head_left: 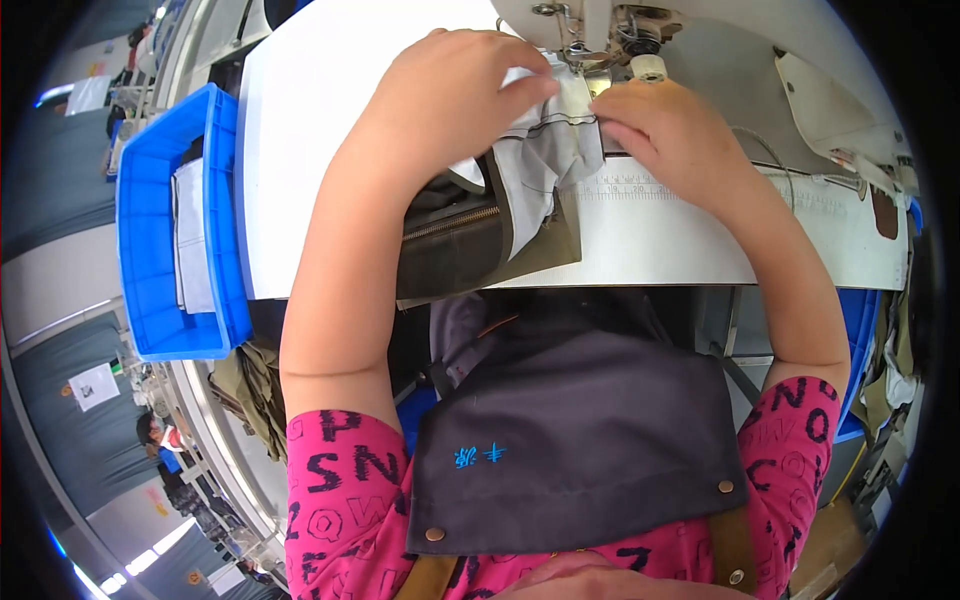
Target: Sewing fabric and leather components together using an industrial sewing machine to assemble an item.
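Your left hand (455,105) arches over the work from the left, palm down, fingers bent, the thumb a narrow gap away from the index finger; the tips are at the pale cloth (540,165), but whether they pinch it you cannot tell from this view. Your right hand (680,130) comes in from the right, half closed, index finger reaching to the right edge of the same cloth with the thumb just below; whether these two press together on the fabric, you cannot tell either. Location of the work: one olive garment piece (475,260), joined to the pale cloth, lies on the white worktable (325,90) in front of you, its upper end close under the needle area of the sewing machine (740,40), its lower edge near the table's front edge. Count: one machine; one zipper (455,222), brass-toned, running across the olive part beside your left forearm; one ruler scale (640,186) on the tabletop, right of the garment; two blue bins, the left bin (222,200) holding stacked pale fabric (195,240), the right bin (856,325) partly hidden behind your right arm; one dark apron (580,420) on you, two round fasteners along its upper edge.
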`<state>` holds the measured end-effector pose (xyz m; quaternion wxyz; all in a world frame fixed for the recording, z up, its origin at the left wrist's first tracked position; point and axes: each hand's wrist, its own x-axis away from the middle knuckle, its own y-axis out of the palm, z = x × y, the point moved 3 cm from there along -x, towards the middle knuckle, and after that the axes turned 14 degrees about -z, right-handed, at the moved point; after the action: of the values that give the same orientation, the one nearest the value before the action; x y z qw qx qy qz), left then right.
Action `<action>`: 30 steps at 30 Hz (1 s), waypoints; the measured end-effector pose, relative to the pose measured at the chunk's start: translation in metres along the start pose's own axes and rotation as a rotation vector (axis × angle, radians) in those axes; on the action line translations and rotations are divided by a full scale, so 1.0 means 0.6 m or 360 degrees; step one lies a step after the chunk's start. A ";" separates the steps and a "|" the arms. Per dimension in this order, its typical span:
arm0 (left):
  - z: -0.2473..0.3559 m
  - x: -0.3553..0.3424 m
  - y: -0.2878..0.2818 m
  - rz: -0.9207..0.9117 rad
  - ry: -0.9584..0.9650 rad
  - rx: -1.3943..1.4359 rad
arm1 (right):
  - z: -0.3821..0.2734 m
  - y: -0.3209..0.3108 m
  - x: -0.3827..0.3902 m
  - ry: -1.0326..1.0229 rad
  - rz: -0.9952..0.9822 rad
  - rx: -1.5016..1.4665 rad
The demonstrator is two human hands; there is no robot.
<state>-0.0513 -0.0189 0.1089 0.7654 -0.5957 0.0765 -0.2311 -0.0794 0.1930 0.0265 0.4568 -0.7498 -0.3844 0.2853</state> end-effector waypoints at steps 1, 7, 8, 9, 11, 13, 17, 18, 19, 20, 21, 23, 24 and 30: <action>0.035 0.010 -0.007 -0.0011 0.0015 -0.0007 | 0.009 0.005 0.006 0.0016 0.0011 -0.0006; 0.084 0.002 0.089 0.0195 0.0242 -0.0029 | 0.026 0.008 0.019 0.0108 0.0301 0.0146; 0.052 -0.002 0.115 0.0256 0.0070 0.0099 | 0.024 0.007 0.017 0.0074 0.0296 0.0167; 0.034 -0.006 0.130 0.0313 -0.0107 0.0229 | 0.023 0.008 0.016 0.0039 0.0287 0.0184; 0.022 -0.003 0.147 0.0353 -0.0041 0.0240 | 0.024 0.013 0.016 0.0039 0.0289 0.0202; 0.014 -0.003 0.150 0.0398 0.0010 0.0255 | 0.025 0.018 0.019 0.0027 0.0282 0.0216; -0.002 -0.007 0.146 0.0258 -0.0044 0.0551 | 0.024 0.025 0.017 0.0036 0.0190 0.0119; -0.004 -0.005 0.146 0.0267 -0.0072 0.0560 | 0.022 0.025 0.015 0.0040 0.0187 0.0035; -0.006 -0.004 0.146 0.0276 -0.0098 0.0570 | 0.020 0.024 0.013 0.0053 0.0196 0.0031; -0.006 -0.005 0.147 0.0267 -0.0091 0.0567 | 0.015 0.025 0.012 -0.0064 0.0188 0.0110; -0.009 -0.006 0.149 0.0222 -0.0139 0.0573 | 0.011 0.026 0.011 -0.0180 0.0179 0.0189; -0.008 -0.008 0.151 0.0178 -0.0191 0.0578 | 0.015 0.034 0.001 -0.0083 0.0214 0.0240; -0.008 -0.008 0.151 0.0206 -0.0214 0.0699 | 0.017 0.035 -0.003 0.0002 0.0245 0.0293; 0.007 -0.015 0.118 0.0241 -0.0205 0.0605 | 0.008 0.042 0.010 -0.0435 0.0104 -0.0079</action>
<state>-0.0389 0.0021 0.0417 0.8826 -0.4466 0.0270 -0.1446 -0.0717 0.1930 0.0014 0.3721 -0.7271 -0.4254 0.3898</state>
